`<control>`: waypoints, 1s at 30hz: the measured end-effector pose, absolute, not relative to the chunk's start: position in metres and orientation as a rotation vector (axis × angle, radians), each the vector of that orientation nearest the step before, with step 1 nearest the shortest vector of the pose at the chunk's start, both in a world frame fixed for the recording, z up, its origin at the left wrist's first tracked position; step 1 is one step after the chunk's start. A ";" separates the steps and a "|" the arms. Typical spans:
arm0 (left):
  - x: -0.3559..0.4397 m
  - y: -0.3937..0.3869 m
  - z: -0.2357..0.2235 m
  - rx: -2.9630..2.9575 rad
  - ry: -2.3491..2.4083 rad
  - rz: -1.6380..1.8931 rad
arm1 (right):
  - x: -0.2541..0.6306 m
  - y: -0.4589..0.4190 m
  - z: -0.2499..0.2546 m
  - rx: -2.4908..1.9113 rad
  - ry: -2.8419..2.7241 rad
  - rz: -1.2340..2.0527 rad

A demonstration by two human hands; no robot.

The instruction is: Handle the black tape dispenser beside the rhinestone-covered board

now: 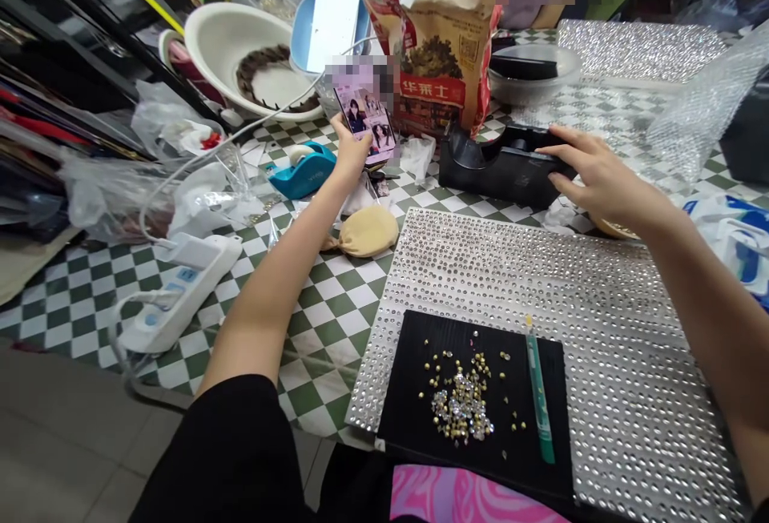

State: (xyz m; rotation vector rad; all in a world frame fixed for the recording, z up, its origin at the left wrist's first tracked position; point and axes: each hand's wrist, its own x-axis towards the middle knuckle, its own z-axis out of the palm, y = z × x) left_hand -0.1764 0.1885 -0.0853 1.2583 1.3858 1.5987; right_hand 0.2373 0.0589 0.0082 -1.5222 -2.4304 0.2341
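Observation:
My left hand point(352, 142) is closed around a smartphone point(368, 116) with a lit screen, held up in front of a paper bag. My right hand point(592, 175) grips the right end of a black tape dispenser point(498, 166), fingers over its top and thumb at its side. Below lies a rhinestone-covered sheet point(481, 255). On it rests a black pad point(408, 395) bearing a heap of gold and clear rhinestones point(462, 407). A green pen-like tool point(541, 403) lies along the pad's right side. Beside my left forearm are a blue tape dispenser point(303, 170) and a tan pouch point(369, 231).
A white power strip point(180, 295) with cables sits at the left edge of the checkered table point(324, 299). Behind stand a white basin point(207, 34), a brown paper bag point(438, 42) and a clear round container point(534, 78). Bubble wrap point(709, 114) and a blue-white packet point(736, 243) lie right.

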 end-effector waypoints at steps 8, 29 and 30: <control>-0.168 0.175 -0.079 1.506 1.472 1.515 | 0.249 0.067 0.004 -1.485 -2.433 0.235; -0.181 0.189 -0.099 1.672 1.570 1.369 | 0.274 0.086 -0.017 -1.227 -2.446 0.006; -0.182 0.191 -0.100 1.675 1.557 1.378 | 0.274 0.088 -0.021 -1.196 -2.425 -0.008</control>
